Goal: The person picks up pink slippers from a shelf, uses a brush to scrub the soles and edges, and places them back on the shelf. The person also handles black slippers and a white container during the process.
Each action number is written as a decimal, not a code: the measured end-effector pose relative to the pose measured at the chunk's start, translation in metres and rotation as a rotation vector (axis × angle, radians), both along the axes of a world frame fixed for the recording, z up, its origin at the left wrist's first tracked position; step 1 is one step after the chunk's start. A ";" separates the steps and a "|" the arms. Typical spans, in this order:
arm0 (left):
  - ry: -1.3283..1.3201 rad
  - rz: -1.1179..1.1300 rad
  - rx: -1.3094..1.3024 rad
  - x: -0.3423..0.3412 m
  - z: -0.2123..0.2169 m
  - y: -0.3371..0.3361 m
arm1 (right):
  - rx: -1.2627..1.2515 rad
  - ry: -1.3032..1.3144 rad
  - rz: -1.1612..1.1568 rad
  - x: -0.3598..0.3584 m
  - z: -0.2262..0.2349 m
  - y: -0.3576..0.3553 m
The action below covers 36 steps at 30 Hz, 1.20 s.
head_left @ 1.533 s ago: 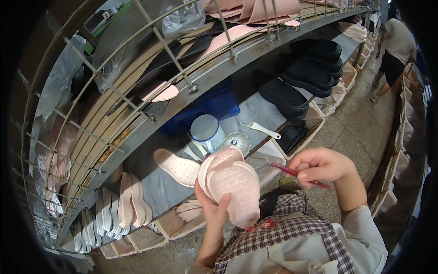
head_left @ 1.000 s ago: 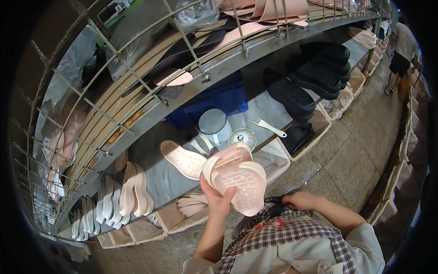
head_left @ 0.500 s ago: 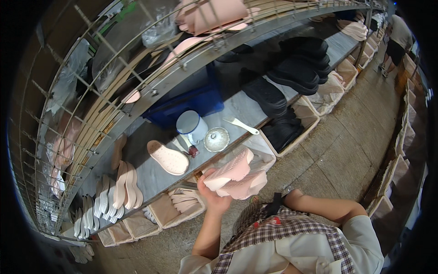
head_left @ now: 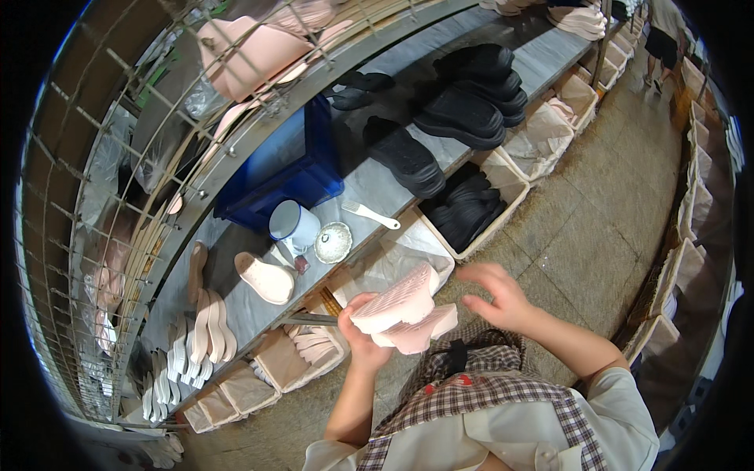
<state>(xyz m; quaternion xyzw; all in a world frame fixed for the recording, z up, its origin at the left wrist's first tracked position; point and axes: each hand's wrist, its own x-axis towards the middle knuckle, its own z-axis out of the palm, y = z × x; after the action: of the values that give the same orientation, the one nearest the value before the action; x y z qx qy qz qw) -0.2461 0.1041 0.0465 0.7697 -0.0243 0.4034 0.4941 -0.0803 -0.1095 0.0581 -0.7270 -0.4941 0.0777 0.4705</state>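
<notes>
Two pale pink shoe soles [head_left: 397, 302] with ribbed undersides, one lying over the other, are gripped at their left end by my left hand [head_left: 363, 345]. My right hand [head_left: 503, 300] is raised to the right of them, fingers apart and holding nothing. On the grey bench beyond, a single pink sole [head_left: 265, 278] lies near a white mug [head_left: 292, 223] with a blue rim. A small fluted dish [head_left: 333, 242] and a white-handled brush [head_left: 371, 214] sit to the mug's right.
A blue crate [head_left: 276, 169] stands behind the mug. Black soles [head_left: 457, 116] cover the bench farther along, with more in a lined bin [head_left: 516, 206] below. Pink and white soles [head_left: 210, 323] stand in rows at left. Wire mesh [head_left: 118, 157] rises there. A person [head_left: 664, 47] is far down the aisle.
My right hand has come up from beside my waist toward the soles, its fingers spreading. The left hand keeps hold of the pink soles, and the view has shifted somewhat right.
</notes>
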 end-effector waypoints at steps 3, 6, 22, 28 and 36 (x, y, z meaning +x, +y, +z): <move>0.058 -0.041 -0.077 -0.001 -0.012 -0.008 | 0.425 0.228 0.193 0.001 0.028 0.015; 0.244 -0.110 -0.317 0.002 -0.028 -0.001 | 0.542 0.273 0.310 -0.012 0.032 0.029; 0.346 -0.880 -0.603 0.033 0.016 0.051 | 0.639 -0.092 0.208 -0.082 0.026 0.057; 0.288 -0.894 -0.501 0.014 0.023 0.076 | 0.640 -0.098 0.262 -0.101 0.029 0.082; 0.290 -0.912 -0.571 -0.009 0.023 0.098 | 0.614 -0.083 0.344 -0.121 0.028 0.105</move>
<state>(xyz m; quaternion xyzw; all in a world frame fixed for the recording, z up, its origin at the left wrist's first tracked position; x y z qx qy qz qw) -0.2556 0.2023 0.0698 0.5643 -0.1764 0.0293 0.8060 -0.2009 -0.0047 0.0858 -0.4604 -0.6281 -0.0259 0.6268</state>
